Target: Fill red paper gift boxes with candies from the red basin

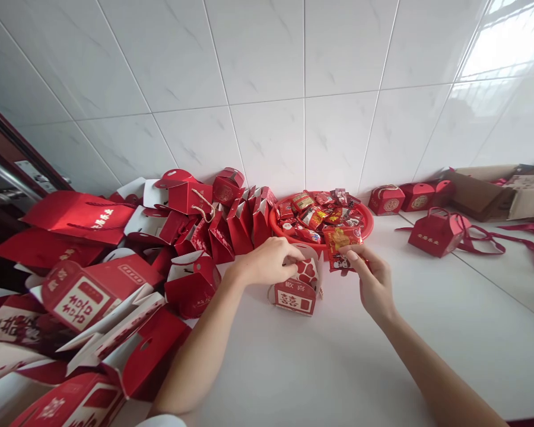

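A small red-and-cream gift box (pixel 295 301) with white double-happiness lettering stands upright on the white tabletop, its top opened. My left hand (pixel 271 261) is at its upper left, closed over the opening with bent fingers at the flap; some fingertips are hidden. Just right of the box, my right hand (pixel 376 279) pinches snack packets (pixel 343 240), one orange-gold and one red, between thumb and fingers. Behind both hands sits a red plastic basin (pixel 368 224) heaped with wrapped snacks (pixel 314 217).
Many red gift boxes (pixel 193 281) and red paper bags (pixel 91 216) crowd the left side. At right are a closed red box (pixel 438 234), a dark red ribbon (pixel 485 244) and a cardboard carton (pixel 480 193). A tiled wall (pixel 267 142) rises behind the table.
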`<state>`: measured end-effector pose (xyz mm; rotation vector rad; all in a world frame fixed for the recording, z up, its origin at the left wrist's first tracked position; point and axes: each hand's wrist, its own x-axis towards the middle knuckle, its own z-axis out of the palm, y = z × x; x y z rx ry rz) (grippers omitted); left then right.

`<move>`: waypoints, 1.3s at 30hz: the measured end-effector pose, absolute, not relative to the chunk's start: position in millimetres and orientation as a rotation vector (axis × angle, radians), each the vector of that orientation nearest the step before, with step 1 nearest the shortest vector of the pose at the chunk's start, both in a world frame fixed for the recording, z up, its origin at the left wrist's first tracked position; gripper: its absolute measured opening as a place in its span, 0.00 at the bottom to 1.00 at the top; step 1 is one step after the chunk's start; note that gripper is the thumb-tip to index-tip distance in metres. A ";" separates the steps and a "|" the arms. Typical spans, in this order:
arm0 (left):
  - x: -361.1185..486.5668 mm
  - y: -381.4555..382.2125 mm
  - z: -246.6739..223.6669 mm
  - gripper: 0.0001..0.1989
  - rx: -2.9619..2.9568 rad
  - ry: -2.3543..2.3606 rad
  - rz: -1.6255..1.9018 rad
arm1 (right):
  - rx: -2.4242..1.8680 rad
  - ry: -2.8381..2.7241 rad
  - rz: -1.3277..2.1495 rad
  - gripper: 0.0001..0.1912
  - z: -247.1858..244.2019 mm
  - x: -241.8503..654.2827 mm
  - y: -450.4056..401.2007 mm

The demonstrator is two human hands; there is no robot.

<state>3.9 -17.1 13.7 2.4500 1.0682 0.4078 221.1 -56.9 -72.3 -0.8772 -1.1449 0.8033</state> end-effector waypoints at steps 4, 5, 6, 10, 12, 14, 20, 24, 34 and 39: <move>1.9 -16.2 12.9 0.11 2.468 1.076 0.417 | -0.867 -1.143 0.809 0.11 -72.8 221.9 -56.2; 1.3 -16.4 13.8 0.13 2.463 1.082 0.448 | -0.859 -1.145 0.812 0.11 -72.9 222.4 -55.9; 1.2 -16.8 14.8 0.13 2.456 1.078 0.482 | -0.846 -1.152 0.818 0.10 -72.9 223.0 -55.6; 8.1 -19.7 15.5 0.15 2.386 0.988 0.737 | -0.786 -1.220 0.875 0.15 -71.0 225.8 -57.1; 15.6 -21.3 12.5 0.19 2.305 0.955 0.903 | -0.772 -1.257 0.927 0.26 -68.3 226.6 -59.8; 23.4 -22.6 8.6 0.23 2.223 0.930 0.994 | -0.755 -1.293 0.985 0.35 -65.0 226.3 -63.3; 31.9 -23.2 4.4 0.20 2.049 0.903 1.003 | -0.718 -1.299 1.078 0.37 -61.7 222.2 -66.5; 27.3 -21.5 6.7 0.24 1.930 0.851 0.981 | -0.707 -1.157 1.063 0.22 -63.9 223.2 -59.2; 28.3 -20.8 4.5 0.17 1.833 0.780 0.875 | -0.651 -1.107 1.036 0.17 -63.5 226.4 -56.0; 30.8 -19.2 5.4 0.12 1.733 0.718 1.010 | -0.637 -1.114 1.027 0.13 -62.5 226.2 -57.4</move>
